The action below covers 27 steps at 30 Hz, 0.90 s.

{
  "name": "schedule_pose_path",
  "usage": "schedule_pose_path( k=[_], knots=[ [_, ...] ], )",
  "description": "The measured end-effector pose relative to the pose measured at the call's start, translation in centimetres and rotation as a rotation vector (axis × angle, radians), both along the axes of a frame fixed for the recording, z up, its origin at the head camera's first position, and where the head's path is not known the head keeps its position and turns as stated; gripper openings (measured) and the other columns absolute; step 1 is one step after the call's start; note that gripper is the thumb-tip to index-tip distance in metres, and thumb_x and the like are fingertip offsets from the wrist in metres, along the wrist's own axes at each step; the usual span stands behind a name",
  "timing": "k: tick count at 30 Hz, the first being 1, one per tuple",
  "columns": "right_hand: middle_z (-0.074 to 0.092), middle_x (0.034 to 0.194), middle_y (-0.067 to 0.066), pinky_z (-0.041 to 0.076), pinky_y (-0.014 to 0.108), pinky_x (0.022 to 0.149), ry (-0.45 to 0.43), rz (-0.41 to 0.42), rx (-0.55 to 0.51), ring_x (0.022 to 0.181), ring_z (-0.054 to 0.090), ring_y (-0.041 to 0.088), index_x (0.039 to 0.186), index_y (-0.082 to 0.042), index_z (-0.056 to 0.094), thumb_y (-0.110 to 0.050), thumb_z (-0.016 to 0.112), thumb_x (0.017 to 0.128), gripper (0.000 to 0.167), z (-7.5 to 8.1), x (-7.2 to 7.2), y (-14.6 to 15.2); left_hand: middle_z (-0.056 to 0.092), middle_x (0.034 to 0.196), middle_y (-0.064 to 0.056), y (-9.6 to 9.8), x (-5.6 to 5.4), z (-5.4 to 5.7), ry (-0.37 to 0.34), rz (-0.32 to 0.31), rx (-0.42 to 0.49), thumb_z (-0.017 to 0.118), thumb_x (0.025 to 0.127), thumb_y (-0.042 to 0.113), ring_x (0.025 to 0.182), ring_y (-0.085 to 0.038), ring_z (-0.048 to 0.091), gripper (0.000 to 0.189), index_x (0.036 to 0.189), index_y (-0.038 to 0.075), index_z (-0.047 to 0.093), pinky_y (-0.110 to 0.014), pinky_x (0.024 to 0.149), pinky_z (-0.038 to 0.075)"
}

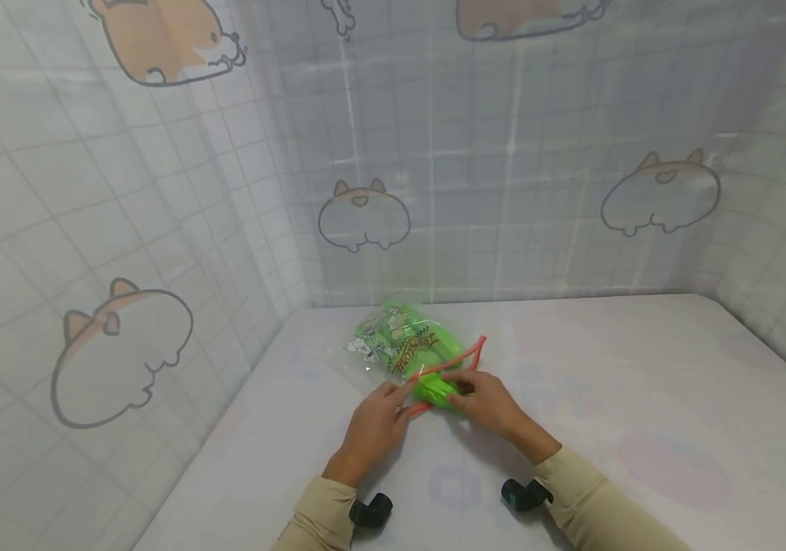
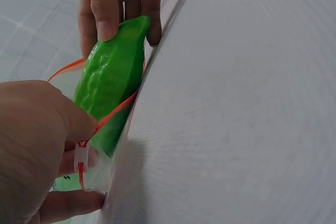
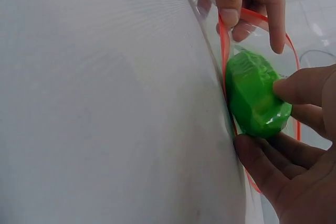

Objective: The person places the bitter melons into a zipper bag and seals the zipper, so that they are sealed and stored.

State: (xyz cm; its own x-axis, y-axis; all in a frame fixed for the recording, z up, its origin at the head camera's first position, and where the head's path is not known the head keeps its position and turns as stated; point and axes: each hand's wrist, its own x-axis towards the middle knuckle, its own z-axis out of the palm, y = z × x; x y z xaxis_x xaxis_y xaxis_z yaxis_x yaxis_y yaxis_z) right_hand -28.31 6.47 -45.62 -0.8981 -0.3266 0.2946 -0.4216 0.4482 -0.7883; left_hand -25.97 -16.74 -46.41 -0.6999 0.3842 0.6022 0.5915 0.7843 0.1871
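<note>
A glossy green, bumpy toy bitter melon [image 1: 435,390] with a pointed end sits partly within the mouth of a clear plastic bag [image 1: 365,346]. My right hand [image 1: 492,404] grips the toy by its near end, thumb on top and fingers beneath. The bag's red-edged rim is pinched by my left hand [image 1: 375,425]; a small white slider [image 2: 81,157] shows by those fingers in the left wrist view. Across the right wrist view, the red rim loops around the toy. Printed cartoon figures and lettering cover the bag, with more bright green shapes inside.
The bag lies on a white table [image 1: 592,383] close to its back edge. Behind and to the sides hang pale grid-patterned sheets [image 1: 468,153] with cartoon dogs. Each sleeve carries a black wrist camera [image 1: 372,511].
</note>
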Motion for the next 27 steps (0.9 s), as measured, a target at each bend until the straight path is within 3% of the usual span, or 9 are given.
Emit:
schedule_pose_path(
  k=[8,15,27],
  knots=[
    [0.071,0.114,0.005,0.052,0.046,0.091,0.010,-0.043,0.003,0.105,0.067,0.026,0.121,-0.007,0.070,-0.012,0.073,0.090,0.032,-0.1,-0.5,-0.2,0.060,0.089,-0.001,0.0,-0.2,0.0,-0.001,0.009,0.009,0.076,0.082,0.003,0.069,-0.012,0.053,0.050,0.131,0.012,0.068,-0.032,0.059,0.049],
    [0.067,0.121,0.011,0.052,0.048,0.092,0.081,-0.037,0.015,0.106,0.067,0.029,0.123,-0.004,0.068,-0.009,0.074,0.090,0.034,-0.1,0.3,0.6,0.059,0.089,0.000,0.1,-0.1,0.0,-0.027,0.021,-0.008,0.077,0.083,0.007,0.068,-0.012,0.052,0.053,0.134,0.013,0.066,-0.032,0.059,0.048],
    [0.069,0.117,0.011,0.057,0.031,0.081,0.134,0.090,0.028,0.107,0.067,0.027,0.119,0.002,0.068,0.001,0.067,0.090,0.030,0.7,2.0,2.5,0.059,0.088,0.002,0.4,0.1,0.2,-0.045,0.029,0.016,0.078,0.082,0.006,0.067,-0.009,0.050,0.053,0.133,0.013,0.067,-0.028,0.058,0.047]
  ],
)
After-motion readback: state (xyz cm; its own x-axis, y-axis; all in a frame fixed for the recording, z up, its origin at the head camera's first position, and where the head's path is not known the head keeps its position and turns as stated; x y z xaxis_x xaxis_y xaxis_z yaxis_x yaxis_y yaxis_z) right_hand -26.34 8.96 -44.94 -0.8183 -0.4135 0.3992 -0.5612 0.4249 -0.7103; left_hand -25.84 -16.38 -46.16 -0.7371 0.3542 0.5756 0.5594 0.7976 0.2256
